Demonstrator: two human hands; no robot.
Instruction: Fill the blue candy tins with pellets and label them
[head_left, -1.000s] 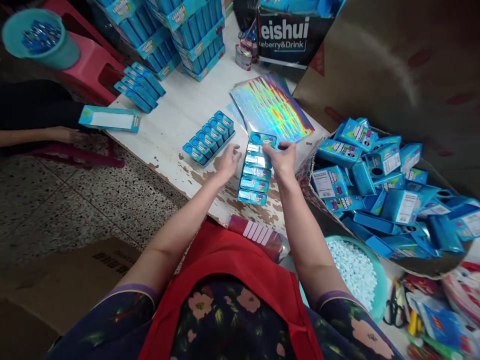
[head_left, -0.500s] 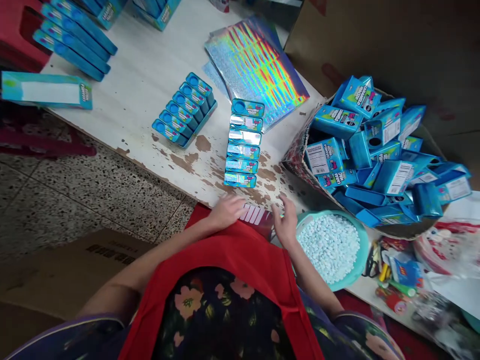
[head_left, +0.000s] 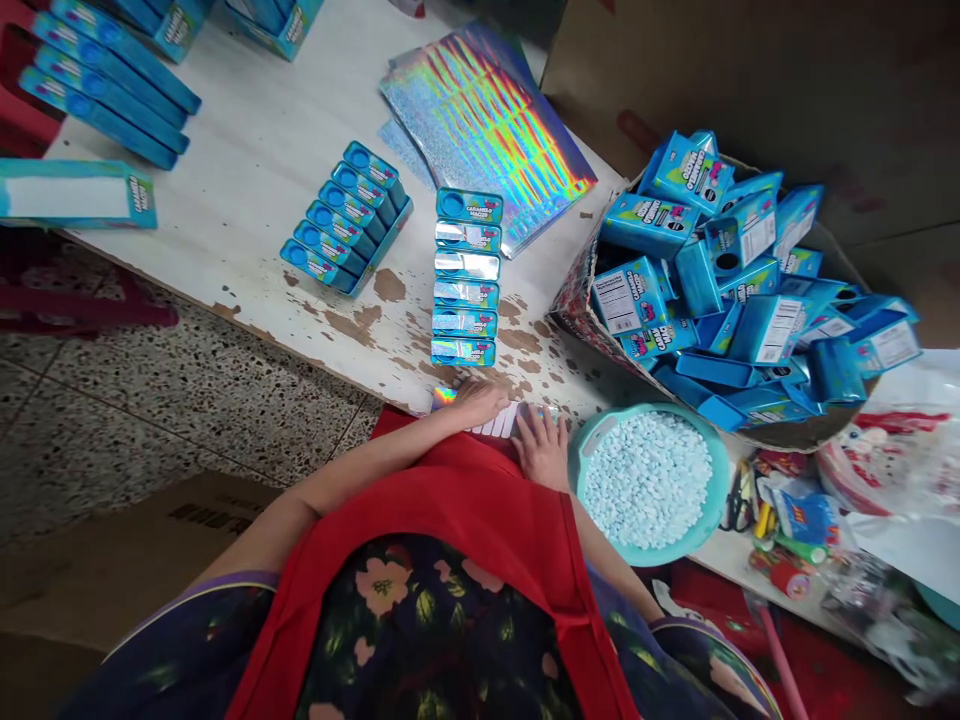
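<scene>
At the table's front edge, close to the red apron, lies a holographic sticker sheet [head_left: 495, 420] with bare white strips and a shiny corner. My left hand [head_left: 478, 403] rests over its upper part, fingers curled together; whatever they pinch is hidden. Flat on the sheet's right side is my right hand [head_left: 541, 447], fingers spread, holding nothing. Just beyond the hands stands a row of blue candy boxes [head_left: 466, 266], several with shiny silver strips across their tops. Left of that row, more blue boxes [head_left: 337, 215] sit upright in a display tray [head_left: 381, 245].
Holographic sheets [head_left: 487, 120] are stacked at the back. To the right, a large carton [head_left: 581, 280] overflows with blue boxes. A turquoise basin [head_left: 721, 470] of small pale candies sits beside my right arm. Scissors [head_left: 741, 497] lie past it. More blue boxes [head_left: 112, 90] occupy the far left.
My right hand has gone from raised beside the sheet to flat on it. My left hand has curled over the sheet, whose shiny left corner now shows. The view has shifted slightly.
</scene>
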